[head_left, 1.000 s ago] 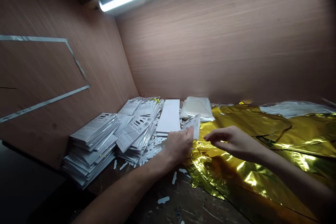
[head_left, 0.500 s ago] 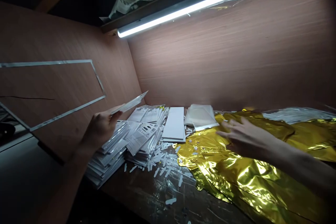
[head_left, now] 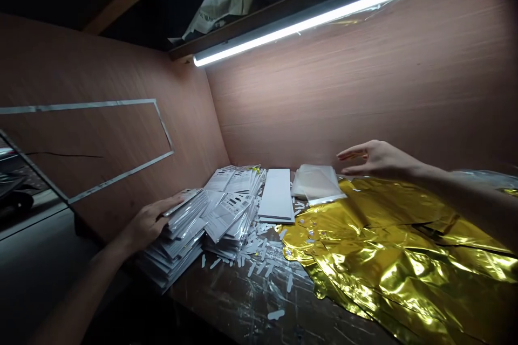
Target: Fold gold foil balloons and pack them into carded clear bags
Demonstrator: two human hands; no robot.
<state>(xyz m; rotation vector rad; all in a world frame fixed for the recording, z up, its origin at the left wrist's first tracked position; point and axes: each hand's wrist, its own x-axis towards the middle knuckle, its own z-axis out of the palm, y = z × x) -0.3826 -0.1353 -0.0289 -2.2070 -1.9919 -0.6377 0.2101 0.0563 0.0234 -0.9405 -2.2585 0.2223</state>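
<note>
My left hand (head_left: 148, 223) grips the near edge of a flat clear-wrapped packet (head_left: 184, 200), fingers on top and thumb below. That packet lies level on a stack of similar packets (head_left: 174, 259) holding white printed cards. Beside it is a second stack (head_left: 226, 213) with barcoded labels showing. Off to the right, my right hand (head_left: 374, 157) is held in the air with its fingers apart and nothing in them. Below it spreads gold foil (head_left: 388, 242) in overlapping sheets. A pile of clear plastic bags (head_left: 318, 182) sits just left of that hand.
White cards (head_left: 276, 194) are stacked between the packets and the bags. Small white paper strips (head_left: 259, 256) lie scattered over the dark tabletop (head_left: 238, 302). Wooden panels (head_left: 324, 97) stand behind and at the left, under a tube light (head_left: 343, 13) and a shelf.
My left hand has lowered the packet from above the stack onto its top. My right hand has risen away from the gold foil toward the back panel.
</note>
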